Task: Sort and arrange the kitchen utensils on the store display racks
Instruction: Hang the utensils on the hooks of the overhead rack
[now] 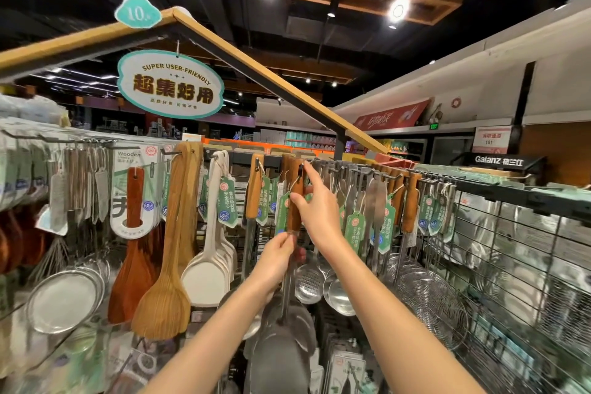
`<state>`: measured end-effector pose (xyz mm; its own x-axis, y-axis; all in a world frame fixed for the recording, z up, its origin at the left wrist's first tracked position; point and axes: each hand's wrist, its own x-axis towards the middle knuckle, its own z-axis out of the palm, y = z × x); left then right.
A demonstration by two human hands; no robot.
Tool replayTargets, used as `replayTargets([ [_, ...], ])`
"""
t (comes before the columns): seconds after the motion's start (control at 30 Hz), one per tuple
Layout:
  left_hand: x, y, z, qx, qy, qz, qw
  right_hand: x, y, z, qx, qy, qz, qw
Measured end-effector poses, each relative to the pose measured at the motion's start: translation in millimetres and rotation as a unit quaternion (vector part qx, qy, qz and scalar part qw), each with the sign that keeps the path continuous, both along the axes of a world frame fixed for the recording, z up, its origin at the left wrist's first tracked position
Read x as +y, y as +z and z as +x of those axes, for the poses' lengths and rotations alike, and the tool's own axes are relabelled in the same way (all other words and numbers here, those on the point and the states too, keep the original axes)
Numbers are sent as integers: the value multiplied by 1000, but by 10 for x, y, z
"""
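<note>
A wooden-handled utensil [295, 198] hangs from a hook on the display rack's top rail [499, 190], near its middle. The right hand [315, 206] pinches the handle, forefinger raised to the hook. The left hand [277, 261] grips the metal shaft just below. Wooden spatulas [166, 281] hang toward the rack's left end, wire skimmers [431, 301] toward its right.

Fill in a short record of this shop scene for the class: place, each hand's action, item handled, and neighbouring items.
place: shop display rack of hanging utensils
right hand: grips the wooden handle near the hook
left hand: holds the metal shaft below the handle
item handled: wooden-handled utensil, upright
neighbours: wooden spatulas, white spatulas, slotted ladle
</note>
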<state>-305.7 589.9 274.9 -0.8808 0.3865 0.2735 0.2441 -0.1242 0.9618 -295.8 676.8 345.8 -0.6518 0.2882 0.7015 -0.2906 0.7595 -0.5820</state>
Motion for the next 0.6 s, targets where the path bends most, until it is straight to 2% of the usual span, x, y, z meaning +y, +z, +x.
replayTargets([
  [0.17,-126,-223,-102,28,33,-51,998,-4,-90,-175,20,-21,12,1000],
  [0.37,-313,-374,-170,85,77,-86,990,39,-73,-404,2,-42,24,999],
  [0.5,-414,-467,-196,150,131,-157,967,9,-114,-461,7,-64,27,998],
  [0.6,-503,-560,-188,164,149,-201,954,-1,-140,-461,0,-71,25,997],
])
